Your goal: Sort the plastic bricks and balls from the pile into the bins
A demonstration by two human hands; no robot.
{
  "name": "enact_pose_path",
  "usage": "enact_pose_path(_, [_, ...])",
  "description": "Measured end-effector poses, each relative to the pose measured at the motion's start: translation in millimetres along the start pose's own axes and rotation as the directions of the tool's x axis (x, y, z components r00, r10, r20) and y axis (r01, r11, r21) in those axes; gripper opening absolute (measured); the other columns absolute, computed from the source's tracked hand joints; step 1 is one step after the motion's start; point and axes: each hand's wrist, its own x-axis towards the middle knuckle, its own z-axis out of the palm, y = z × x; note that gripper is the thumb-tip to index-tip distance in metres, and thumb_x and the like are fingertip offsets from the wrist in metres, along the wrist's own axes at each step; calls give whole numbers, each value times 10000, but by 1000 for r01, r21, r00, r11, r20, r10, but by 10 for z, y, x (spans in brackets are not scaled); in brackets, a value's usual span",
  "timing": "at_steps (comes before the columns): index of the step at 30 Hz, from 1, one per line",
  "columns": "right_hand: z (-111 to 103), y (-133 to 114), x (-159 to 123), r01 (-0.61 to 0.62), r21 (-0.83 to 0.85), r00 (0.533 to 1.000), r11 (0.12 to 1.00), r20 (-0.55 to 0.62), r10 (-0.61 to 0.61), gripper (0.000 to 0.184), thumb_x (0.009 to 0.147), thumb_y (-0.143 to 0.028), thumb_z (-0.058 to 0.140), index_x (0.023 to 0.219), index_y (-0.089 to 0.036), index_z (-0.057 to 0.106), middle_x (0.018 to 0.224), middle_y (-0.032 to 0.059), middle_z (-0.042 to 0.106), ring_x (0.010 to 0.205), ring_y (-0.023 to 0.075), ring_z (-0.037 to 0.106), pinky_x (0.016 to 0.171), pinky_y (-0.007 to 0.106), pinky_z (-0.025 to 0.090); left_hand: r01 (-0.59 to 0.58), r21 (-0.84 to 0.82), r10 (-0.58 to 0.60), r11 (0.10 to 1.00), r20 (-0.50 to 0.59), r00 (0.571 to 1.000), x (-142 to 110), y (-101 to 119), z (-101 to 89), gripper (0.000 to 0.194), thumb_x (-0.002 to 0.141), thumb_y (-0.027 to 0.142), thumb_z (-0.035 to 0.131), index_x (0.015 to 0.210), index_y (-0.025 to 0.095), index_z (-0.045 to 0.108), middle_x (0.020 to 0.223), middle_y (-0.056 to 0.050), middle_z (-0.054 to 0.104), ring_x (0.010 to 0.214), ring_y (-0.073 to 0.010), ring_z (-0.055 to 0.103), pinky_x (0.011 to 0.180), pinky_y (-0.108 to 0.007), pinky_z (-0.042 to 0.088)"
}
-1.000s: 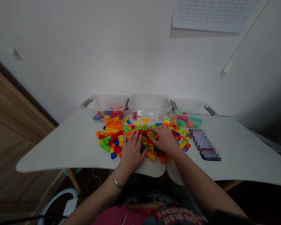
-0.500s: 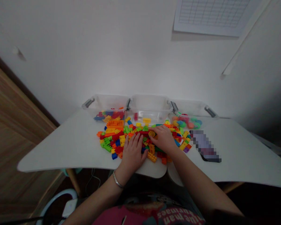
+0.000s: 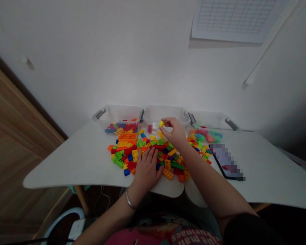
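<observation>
A heap of coloured toy building bricks (image 3: 129,149) lies across the front of the table. My left hand (image 3: 147,172) rests palm down on the heap's near side, fingers stretched out and holding nothing. Raised over the far side of the heap, my right hand (image 3: 177,134) pinches a small yellow round toy block (image 3: 161,124) between thumb and fingers. That block is in front of the middle clear plastic bin (image 3: 165,110), which has a few red and yellow pieces in it.
A left clear bin (image 3: 122,110) holds mixed coloured pieces; a right clear bin (image 3: 207,117) holds rounded coloured ones. A phone (image 3: 226,161) lies right of the heap on the white table (image 3: 73,163). A wall stands behind the bins.
My right hand has lifted from the heap toward the middle bin, carrying the yellow round block up with it. My left hand stays on the heap. The view has shifted slightly.
</observation>
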Motion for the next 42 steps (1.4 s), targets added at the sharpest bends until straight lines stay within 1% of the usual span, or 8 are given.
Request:
enact_pose_path(5, [369,-56,514,-27,91,998,996,58,22,219,788,-246,648,993,-211,579,1007,54,655,861,173,621,777,332,520,87,58,-85,995,-49,995,-29,2,-29,624,894,450,482,1427,125,488,1443,-176,513,1364,-389,433,1174,-657,183])
enact_pose_path(10, [768,-65,820,-106,92,984,990,151,91,191,807,-221,642,965,-200,535,986,37,649,857,152,629,811,316,496,110,69,-108,992,-30,994,-37,-20,-3,594,899,473,472,1381,134,545,1418,-161,544,1337,-392,465,1166,-653,206])
enact_pose_path(18, [1011,-150,973,-127,-231,935,965,296,193,237,841,-268,630,1053,-229,532,997,21,686,875,170,633,765,291,455,132,46,-131,990,-13,991,-24,-22,3,530,911,440,484,1308,110,606,1341,-142,618,1252,-369,540,1151,-630,240])
enact_pose_path(27, [1014,-205,944,35,-451,903,892,396,164,296,875,-396,616,1101,-207,631,1037,90,724,986,242,636,895,378,452,133,14,-133,991,-1,991,-16,-24,0,488,895,416,518,1253,110,645,1311,-150,637,1225,-359,558,1152,-639,228])
enact_pose_path(31, [994,-215,948,84,-451,905,888,408,122,265,861,-354,637,1064,-191,684,1039,84,733,1048,238,624,1089,451,329,124,8,-124,992,-5,992,-13,-27,0,479,888,412,531,1246,117,650,1301,-152,643,1218,-360,562,1147,-645,236])
enact_pose_path(35, [826,-236,944,34,-385,945,922,312,96,239,853,-326,644,1058,-219,704,1080,49,727,1124,237,596,1167,491,216,121,19,-121,992,0,993,-9,-28,-2,484,894,417,524,1250,112,646,1309,-152,638,1225,-366,556,1136,-645,250])
enact_pose_path(38, [580,-242,832,23,-294,973,956,224,46,221,859,-296,624,1050,-214,699,1096,47,722,1117,232,598,1118,449,314,121,30,-121,992,-3,993,-9,-31,1,489,897,417,519,1254,107,642,1310,-150,638,1223,-362,557,1140,-630,250])
enact_pose_path(42, [194,-212,460,7,-184,998,983,57,4,209,839,-271,616,1024,-208,690,1100,66,715,1089,234,604,1020,405,421,113,33,-112,993,-17,994,-15,-34,11,489,899,425,515,1253,112,642,1305,-147,641,1216,-358,559,1132,-627,260])
